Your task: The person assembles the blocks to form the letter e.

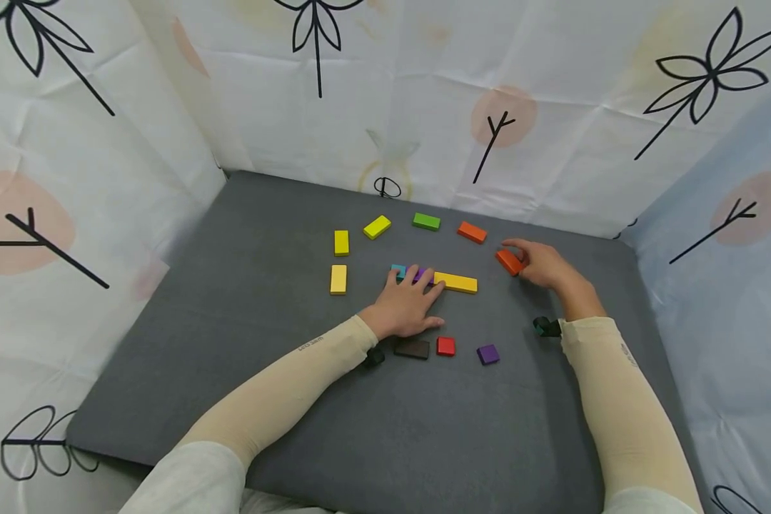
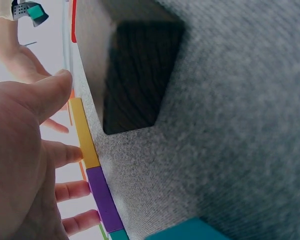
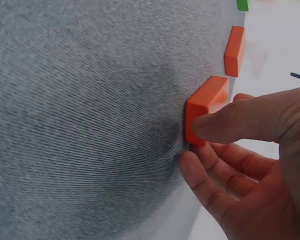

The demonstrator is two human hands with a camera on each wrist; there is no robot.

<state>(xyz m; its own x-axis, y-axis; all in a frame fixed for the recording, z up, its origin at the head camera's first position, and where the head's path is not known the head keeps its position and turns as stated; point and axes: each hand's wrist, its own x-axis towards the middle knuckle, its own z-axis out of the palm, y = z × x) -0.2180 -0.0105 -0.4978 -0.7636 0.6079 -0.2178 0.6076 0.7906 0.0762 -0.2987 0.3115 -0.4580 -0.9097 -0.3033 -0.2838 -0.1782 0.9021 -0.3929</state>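
My right hand [image 1: 542, 268] pinches an orange block [image 1: 507, 262] at the right end of an arc of blocks. In the right wrist view the thumb presses on the near end of this block, close over the table. My left hand [image 1: 403, 307] lies with fingers spread over a straight row in the middle. This row joins a blue block [image 1: 398, 270], a purple block [image 2: 104, 200] and a long yellow-orange block [image 1: 459, 283]. Its fingertips touch the row, partly hiding the purple block. Close below the palm lies a dark brown block [image 1: 412, 349].
The arc continues with another orange block [image 1: 472, 232], a green block [image 1: 427, 221] and two yellow ones [image 1: 377, 227], then a pale yellow block [image 1: 338, 280]. Nearer me lie a red block [image 1: 446, 346] and a small purple one [image 1: 488, 355]. Patterned cloth [image 1: 424, 121] encloses the grey table [image 1: 263, 400].
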